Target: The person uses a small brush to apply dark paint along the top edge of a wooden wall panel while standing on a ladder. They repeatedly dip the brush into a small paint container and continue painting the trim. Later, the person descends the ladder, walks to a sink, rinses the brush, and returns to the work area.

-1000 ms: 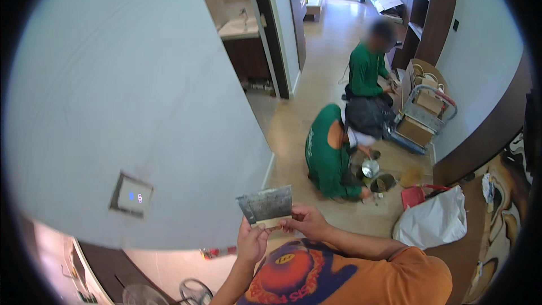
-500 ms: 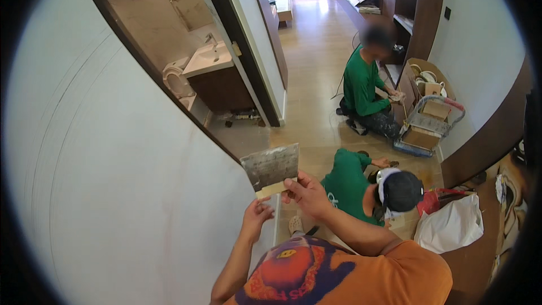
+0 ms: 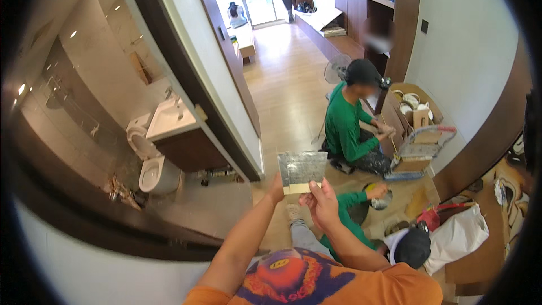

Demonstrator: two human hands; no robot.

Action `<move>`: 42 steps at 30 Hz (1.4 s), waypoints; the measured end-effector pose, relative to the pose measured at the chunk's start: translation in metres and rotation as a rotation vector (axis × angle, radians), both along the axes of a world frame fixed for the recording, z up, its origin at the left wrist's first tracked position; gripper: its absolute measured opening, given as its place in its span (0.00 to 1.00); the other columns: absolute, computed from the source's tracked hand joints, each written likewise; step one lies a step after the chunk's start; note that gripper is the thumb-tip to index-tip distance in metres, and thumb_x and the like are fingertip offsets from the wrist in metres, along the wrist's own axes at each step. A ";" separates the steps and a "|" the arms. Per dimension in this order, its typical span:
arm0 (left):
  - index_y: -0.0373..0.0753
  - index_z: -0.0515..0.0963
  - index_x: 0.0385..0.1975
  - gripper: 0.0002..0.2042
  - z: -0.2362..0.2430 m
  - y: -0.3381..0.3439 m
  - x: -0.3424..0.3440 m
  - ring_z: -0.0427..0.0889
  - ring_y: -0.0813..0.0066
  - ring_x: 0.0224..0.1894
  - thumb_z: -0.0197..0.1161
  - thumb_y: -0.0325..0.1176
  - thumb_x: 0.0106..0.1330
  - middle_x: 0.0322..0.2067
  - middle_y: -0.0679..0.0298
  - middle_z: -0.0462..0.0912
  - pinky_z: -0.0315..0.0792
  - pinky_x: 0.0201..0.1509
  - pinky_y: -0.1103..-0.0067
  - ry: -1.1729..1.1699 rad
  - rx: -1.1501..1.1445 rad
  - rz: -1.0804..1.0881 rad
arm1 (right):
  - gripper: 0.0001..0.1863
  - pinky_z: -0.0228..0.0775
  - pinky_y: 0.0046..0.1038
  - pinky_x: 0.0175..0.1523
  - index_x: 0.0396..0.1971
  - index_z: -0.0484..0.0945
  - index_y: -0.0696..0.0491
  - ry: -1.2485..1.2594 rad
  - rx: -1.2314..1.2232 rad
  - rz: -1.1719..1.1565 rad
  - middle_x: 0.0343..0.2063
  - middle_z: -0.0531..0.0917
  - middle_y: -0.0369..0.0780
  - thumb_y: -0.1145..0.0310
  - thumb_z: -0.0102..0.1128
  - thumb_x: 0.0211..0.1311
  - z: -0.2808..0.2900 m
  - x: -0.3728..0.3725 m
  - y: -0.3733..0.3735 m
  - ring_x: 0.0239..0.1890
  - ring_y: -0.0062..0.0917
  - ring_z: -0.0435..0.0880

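Observation:
A flat rectangular grey spreader (image 3: pixel 304 168), smeared with pale residue and with a pale yellow strip along its lower edge, is held up in front of my chest. My right hand (image 3: pixel 324 204) pinches that strip at its lower right, thumb on the near face. At the spreader's left edge is my left hand (image 3: pixel 275 188); its fingers are hidden behind the plate, so whether they grip it does not show.
On the left, a dark-framed doorway opens onto a bathroom with a toilet (image 3: pixel 161 174) and a sink (image 3: pixel 169 117). Two people in green work low on the right, beside a step stool (image 3: pixel 424 149), a box of crockery (image 3: pixel 415 101) and a white bag (image 3: pixel 460 237).
The view has swung left, showing more of the bathroom. My left hand has come up from below the spreader to its left edge. The nearer person in green appears lower in view.

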State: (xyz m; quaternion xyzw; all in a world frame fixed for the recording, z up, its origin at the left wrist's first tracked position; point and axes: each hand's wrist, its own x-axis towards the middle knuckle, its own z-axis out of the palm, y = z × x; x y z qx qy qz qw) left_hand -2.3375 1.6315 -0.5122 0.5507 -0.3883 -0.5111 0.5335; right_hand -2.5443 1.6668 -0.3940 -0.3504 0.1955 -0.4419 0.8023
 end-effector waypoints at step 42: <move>0.39 0.73 0.60 0.21 0.135 -0.926 0.520 0.78 0.69 0.57 0.60 0.44 0.73 0.52 0.62 0.80 0.74 0.61 0.71 -0.338 -0.544 0.205 | 0.24 0.79 0.23 0.43 0.62 0.72 0.60 0.207 0.026 -0.650 0.36 0.83 0.34 0.65 0.64 0.72 0.024 0.460 -0.998 0.37 0.17 0.82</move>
